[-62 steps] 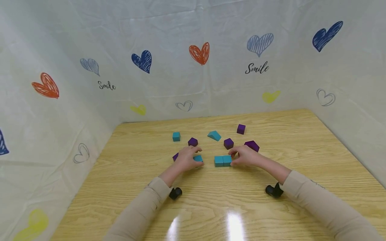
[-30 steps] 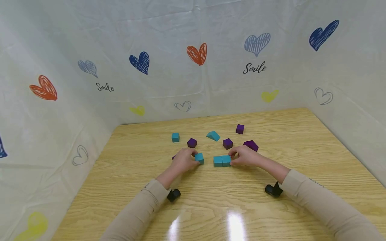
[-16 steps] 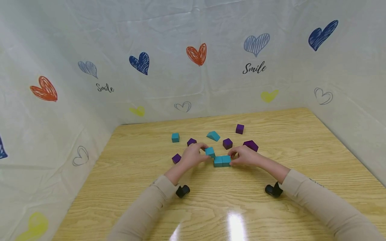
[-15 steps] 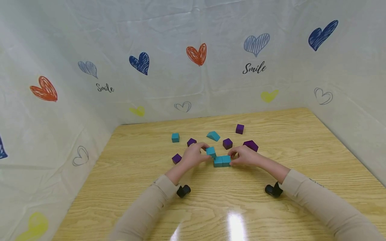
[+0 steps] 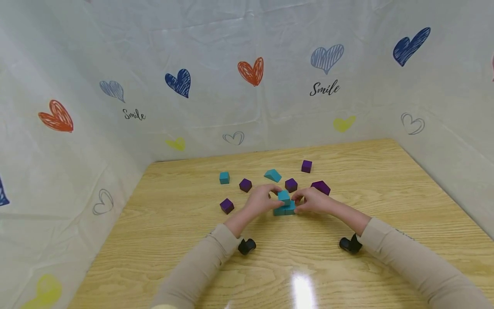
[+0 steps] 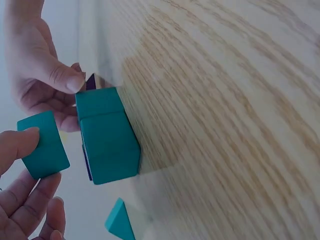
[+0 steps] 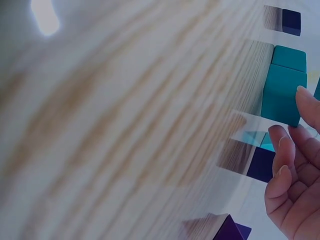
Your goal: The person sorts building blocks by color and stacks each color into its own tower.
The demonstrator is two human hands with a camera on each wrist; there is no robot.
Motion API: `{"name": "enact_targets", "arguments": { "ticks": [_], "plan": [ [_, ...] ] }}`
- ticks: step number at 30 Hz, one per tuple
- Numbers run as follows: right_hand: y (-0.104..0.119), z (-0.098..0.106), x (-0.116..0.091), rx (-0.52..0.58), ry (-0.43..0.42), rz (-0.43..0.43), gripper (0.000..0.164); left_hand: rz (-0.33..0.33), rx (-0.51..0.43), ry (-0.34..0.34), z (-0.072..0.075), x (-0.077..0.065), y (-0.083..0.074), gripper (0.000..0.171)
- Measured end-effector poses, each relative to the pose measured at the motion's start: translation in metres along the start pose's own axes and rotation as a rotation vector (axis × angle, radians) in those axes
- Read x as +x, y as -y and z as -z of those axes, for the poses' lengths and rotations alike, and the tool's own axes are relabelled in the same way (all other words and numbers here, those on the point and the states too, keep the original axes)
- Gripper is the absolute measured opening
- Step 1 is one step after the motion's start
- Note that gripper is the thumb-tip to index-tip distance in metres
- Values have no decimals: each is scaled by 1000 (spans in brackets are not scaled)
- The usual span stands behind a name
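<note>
In the head view, my left hand (image 5: 262, 199) pinches a teal cube (image 5: 284, 196) between thumb and fingers, over two teal cubes set side by side. The left wrist view has this cube (image 6: 44, 145) in the fingertips, with a gap between it and the pair. My right hand (image 5: 314, 199) holds the right cube (image 5: 290, 209) of the pair at its outer end. Its thumb lies against that cube (image 7: 284, 92) in the right wrist view, fingers at the far side. The left cube (image 5: 278, 211) of the pair sits flush against it on the table.
Behind the hands lie a teal triangular block (image 5: 273, 175), a teal cube (image 5: 224, 178) and a larger purple block (image 5: 321, 187). Several purple cubes (image 5: 245, 185) are scattered around on the wooden table (image 5: 173, 223). A white cloth (image 5: 216, 111) with hearts hangs behind the table.
My left hand closed on a teal cube left of the pair, lifted it and carried it right, over the pair. My right hand has stayed at the right cube.
</note>
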State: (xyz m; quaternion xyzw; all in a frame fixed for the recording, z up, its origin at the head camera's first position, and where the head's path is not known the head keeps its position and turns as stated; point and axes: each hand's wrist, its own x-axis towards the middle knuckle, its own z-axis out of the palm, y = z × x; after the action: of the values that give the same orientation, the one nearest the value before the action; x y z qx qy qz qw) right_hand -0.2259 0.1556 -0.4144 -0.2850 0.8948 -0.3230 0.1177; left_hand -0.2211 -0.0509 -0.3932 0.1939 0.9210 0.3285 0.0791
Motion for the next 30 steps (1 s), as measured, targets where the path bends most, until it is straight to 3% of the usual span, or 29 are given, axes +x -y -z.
{"name": "enact_targets", "arguments": {
  "ticks": [7,18,30],
  "plan": [
    [-1,2,-1,-2,0,13,26,-19,-4,24,-8,4,-2,32],
    [-1,1,0,10,3,15,17,-62,-2,-3,-16,2,-1,32],
    [-3,1,-2,28,-7,-5,23,-70,58,-11,-17,1,-2,33]
  ]
}}
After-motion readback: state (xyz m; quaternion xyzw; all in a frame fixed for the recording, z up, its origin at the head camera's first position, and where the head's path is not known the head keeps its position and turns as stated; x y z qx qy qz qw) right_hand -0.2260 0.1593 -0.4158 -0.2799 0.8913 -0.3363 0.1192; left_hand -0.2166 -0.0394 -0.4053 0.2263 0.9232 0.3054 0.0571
